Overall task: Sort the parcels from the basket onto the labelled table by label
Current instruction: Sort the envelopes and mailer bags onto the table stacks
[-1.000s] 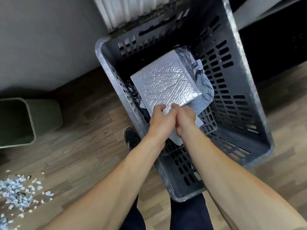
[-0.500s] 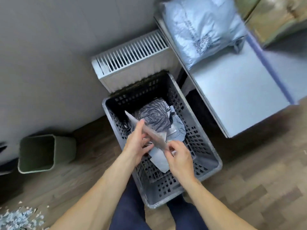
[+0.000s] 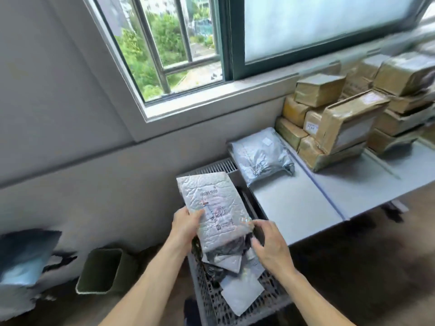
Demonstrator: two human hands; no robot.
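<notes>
A silver bubble mailer (image 3: 215,208) with a printed label facing me is held upright over the grey slotted basket (image 3: 207,300). My left hand (image 3: 186,222) grips its lower left edge. My right hand (image 3: 268,243) is at the mailer's lower right corner, thumb and curled fingers pinching it. Inside the basket lie a crumpled black bag (image 3: 226,249) and flat grey mailers (image 3: 242,292). The grey table (image 3: 289,208) stands just right of the basket, split by a blue tape line (image 3: 323,196).
On the table's left section lies a grey poly parcel (image 3: 261,158); several brown taped boxes (image 3: 341,123) are stacked behind the tape line. A radiator (image 3: 219,165) is behind the basket, a green bin (image 3: 103,271) on the floor to the left, and a window above.
The mailer has been lifted out of the basket and turned label side up. My head has tilted up, bringing the table, boxes and window into view.
</notes>
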